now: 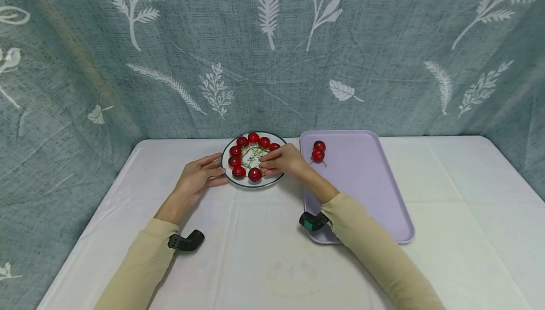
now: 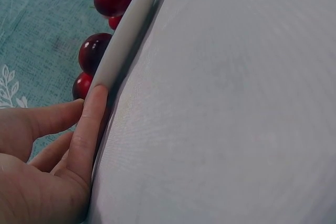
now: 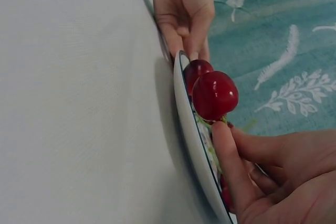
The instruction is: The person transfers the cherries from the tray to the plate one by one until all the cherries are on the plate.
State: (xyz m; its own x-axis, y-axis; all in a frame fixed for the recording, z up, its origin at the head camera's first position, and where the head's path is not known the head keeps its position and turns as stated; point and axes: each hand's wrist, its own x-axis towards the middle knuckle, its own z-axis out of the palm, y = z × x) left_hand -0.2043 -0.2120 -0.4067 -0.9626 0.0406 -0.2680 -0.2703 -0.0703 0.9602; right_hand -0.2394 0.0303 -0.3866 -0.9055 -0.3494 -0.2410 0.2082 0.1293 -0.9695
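Observation:
A white plate point(image 1: 251, 186) with a dark rim bears a ring of red cherries point(image 1: 235, 161), their green stems point(image 1: 252, 155) pointing inward. My left hand point(image 1: 197, 177) touches the plate's left edge, its fingers fairly straight; in the left wrist view one fingertip point(image 2: 97, 95) presses the plate's outer side. Over the plate's right part, my right hand point(image 1: 278, 161) pinches the stem of a cherry point(image 3: 215, 95) between thumb and finger. In the head view that cherry point(image 1: 255, 174) sits at the front of the ring. My right hand partly covers the plate's right side.
Right of the plate lies a lilac tray point(image 1: 362, 182), with two cherries point(image 1: 318, 155) near its upper left corner. My right forearm point(image 1: 366, 234) crosses the tray's lower left part. A white cloth point(image 1: 238, 253) covers the table, and a patterned green curtain point(image 1: 276, 87) hangs behind it.

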